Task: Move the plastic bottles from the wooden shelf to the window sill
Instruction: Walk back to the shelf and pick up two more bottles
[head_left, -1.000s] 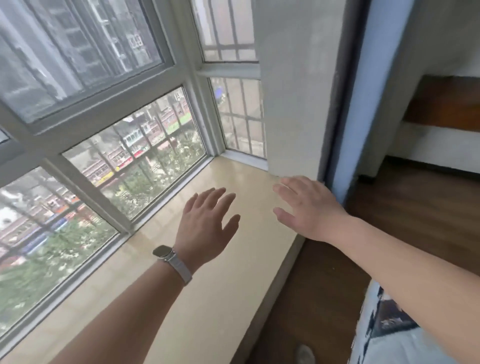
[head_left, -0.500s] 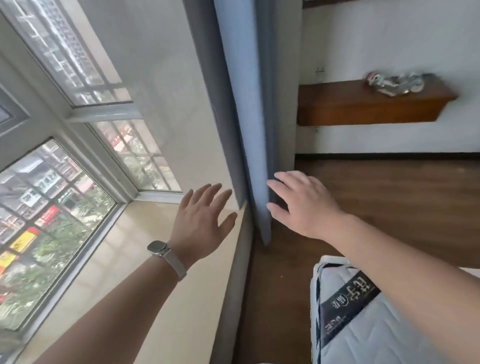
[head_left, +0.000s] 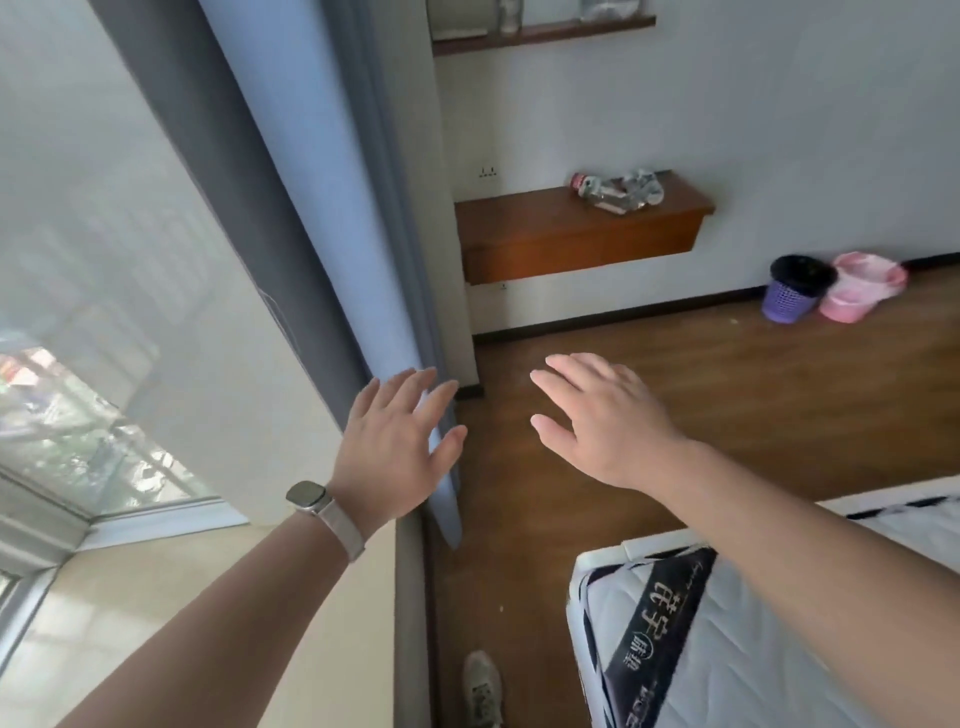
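Head view: both my hands are out in front, empty, fingers spread apart, left hand (head_left: 387, 447) by the curtain (head_left: 332, 218), right hand (head_left: 602, 421) over the floor. The plastic bottles (head_left: 618, 191) lie tumbled on the wooden shelf (head_left: 545, 234), far ahead and slightly right, the red-capped one's long axis running left to right. My right hand's nearer, I'd say. The window sill (head_left: 156, 623) sits near left.
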